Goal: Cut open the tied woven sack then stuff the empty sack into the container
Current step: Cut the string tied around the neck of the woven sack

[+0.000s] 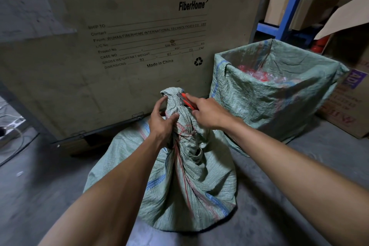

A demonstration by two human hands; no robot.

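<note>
A full green woven sack (179,181) with blue and red stripes sits on the concrete floor, its neck bunched and tied with thin red string (184,133). My left hand (162,121) grips the twisted neck just above the knot. My right hand (207,113) holds a red utility knife (186,101), its tip touching the top of the neck. To the right stands the container (279,94), a square box lined with a green woven sack, open on top, with red and clear plastic scraps inside.
A big FiberHome cardboard crate (127,46) stands right behind the sack. Blue shelving (287,16) with cartons is at the back right, and an open carton (351,94) flanks the container. Cables (12,126) lie at the far left.
</note>
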